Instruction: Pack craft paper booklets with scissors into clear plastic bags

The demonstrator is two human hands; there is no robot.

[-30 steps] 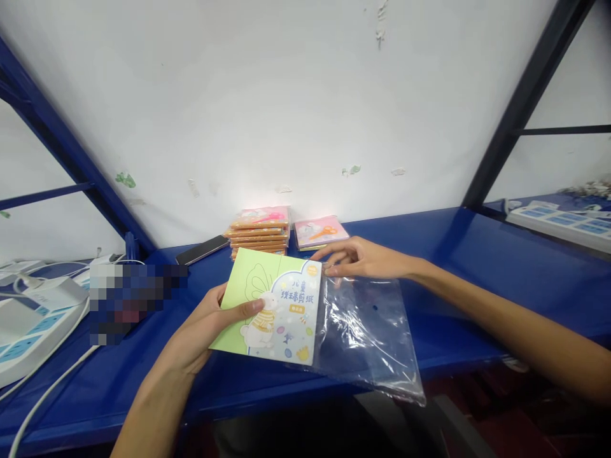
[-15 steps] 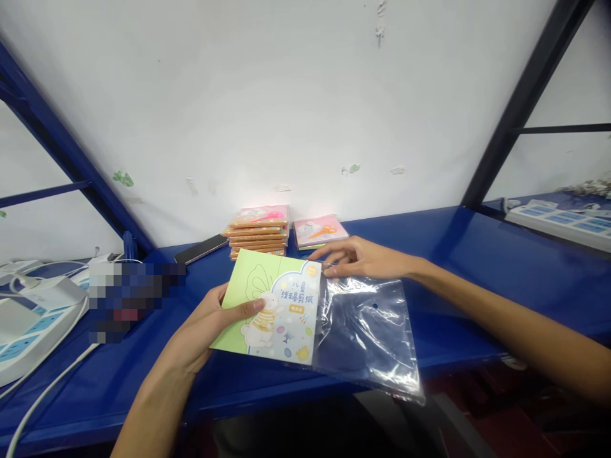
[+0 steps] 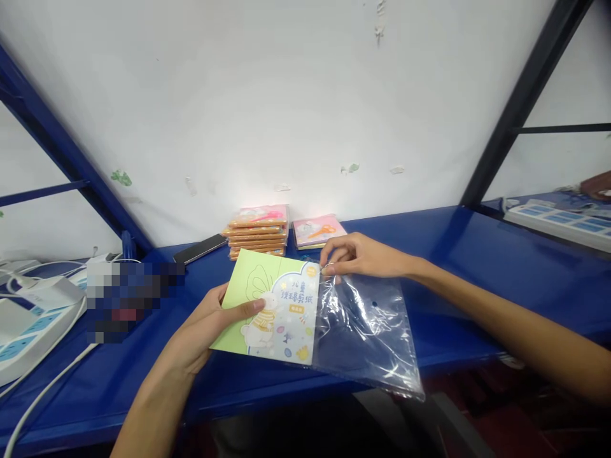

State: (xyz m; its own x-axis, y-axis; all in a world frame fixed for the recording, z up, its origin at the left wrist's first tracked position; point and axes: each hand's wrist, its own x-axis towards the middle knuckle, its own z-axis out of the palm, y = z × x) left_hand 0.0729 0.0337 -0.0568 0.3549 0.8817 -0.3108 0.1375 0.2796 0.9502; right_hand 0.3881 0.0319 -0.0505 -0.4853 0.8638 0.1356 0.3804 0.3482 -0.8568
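Observation:
My left hand (image 3: 203, 329) grips a green and white paper-craft booklet (image 3: 272, 305) with a rabbit drawing, thumb on its cover, holding it just above the blue shelf (image 3: 477, 254). My right hand (image 3: 356, 256) pinches the top corner of a clear plastic sleeve (image 3: 367, 327) at its open mouth. The booklet's right edge sits at that mouth and overlaps it slightly. The sleeve's lower right end hangs past the shelf's front edge.
A stack of orange and pink booklet packs (image 3: 258, 230) and a single pink pack (image 3: 319, 230) stand against the white wall. A dark phone (image 3: 200, 248) lies left of them. White power strips and cables (image 3: 33, 312) lie at the left; another strip (image 3: 558, 219) at far right.
My right hand has drawn slightly left toward the booklet, its fingers closing tighter on the sleeve's corner. The sleeve's mouth has shifted a little over the booklet's right edge. The left hand stays still.

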